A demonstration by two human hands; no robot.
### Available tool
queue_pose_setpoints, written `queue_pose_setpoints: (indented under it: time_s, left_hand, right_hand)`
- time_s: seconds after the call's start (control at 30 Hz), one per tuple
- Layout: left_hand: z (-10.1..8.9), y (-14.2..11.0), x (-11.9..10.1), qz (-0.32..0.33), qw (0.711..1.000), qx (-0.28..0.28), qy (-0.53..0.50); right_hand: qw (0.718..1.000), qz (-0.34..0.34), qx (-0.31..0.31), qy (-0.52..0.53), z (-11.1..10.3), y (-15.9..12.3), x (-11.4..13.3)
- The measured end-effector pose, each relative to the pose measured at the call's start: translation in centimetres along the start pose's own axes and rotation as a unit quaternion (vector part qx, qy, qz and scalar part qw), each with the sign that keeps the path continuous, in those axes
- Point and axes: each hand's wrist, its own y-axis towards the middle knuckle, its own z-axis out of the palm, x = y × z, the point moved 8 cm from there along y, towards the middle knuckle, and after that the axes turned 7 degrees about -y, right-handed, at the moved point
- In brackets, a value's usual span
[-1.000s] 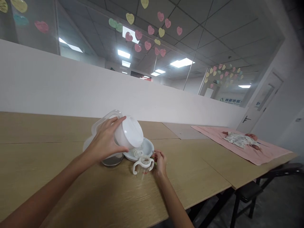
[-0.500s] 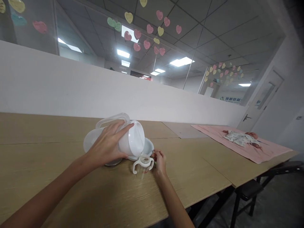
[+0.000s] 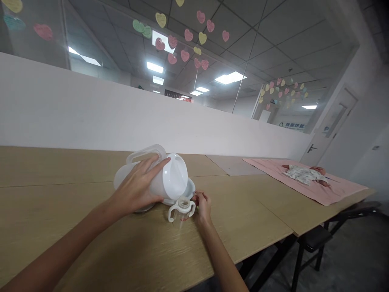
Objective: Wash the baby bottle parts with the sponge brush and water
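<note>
My left hand [image 3: 138,182] is wrapped round a white plastic pitcher [image 3: 174,176] with a translucent handle [image 3: 146,152]. The pitcher lies tilted almost on its side, lid end to the right, over a small clear baby bottle [image 3: 184,209]. That bottle stands upright and uncapped, with a white two-handled collar. No stream of liquid can be made out. Close against the bottle's right handle, my right hand [image 3: 203,205] is closed, its fingertips at a small reddish-brown and green thing I cannot identify. Behind the bottle sits a white bowl [image 3: 191,188], partly hidden by the pitcher.
On the wooden table [image 3: 243,211], a baby doll [image 3: 304,174] in a patterned top lies on a pink cloth [image 3: 267,166] at the right. A dark round edge [image 3: 144,209] shows under the pitcher. A black folding chair [image 3: 316,239] stands beside the table; a white wall [image 3: 91,113] runs behind.
The view has shifted slightly. The pitcher's lid end has moved a little to the right, closer over the bottle's mouth. My right hand stays beside the bottle.
</note>
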Motion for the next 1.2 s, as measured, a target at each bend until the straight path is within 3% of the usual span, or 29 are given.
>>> queue_pose_setpoints:
  time_s: [0.43,0.53,0.8,0.87,1.1,1.2]
  left_hand:
    - [0.2,0.1,0.1,0.015,1.000,0.001,0.014]
    - [-0.5,0.1,0.5,0.001,1.000,-0.005,0.003]
    - [-6.2,-0.2,5.2,-0.149,0.971,-0.165,-0.088]
    - [-7.0,-0.4,5.9,-0.175,0.963,-0.183,-0.091]
    - [-6.6,-0.9,8.6,-0.241,0.956,-0.161,-0.037]
    - [-5.8,-1.1,10.5,-0.260,0.951,-0.156,-0.059]
  right_hand:
    - [1.000,0.006,0.005,-0.006,-0.1,0.0,-0.3]
    - [1.000,0.010,0.005,-0.010,0.0,-0.1,-0.2]
    - [1.000,0.012,0.007,-0.012,-0.1,0.2,-0.7]
    - [1.000,0.014,0.015,-0.010,-0.1,0.4,-1.0]
    - [1.000,0.014,0.015,-0.015,-0.2,0.8,-1.6]
    - [1.000,0.011,0.014,-0.019,-0.2,0.7,-1.4]
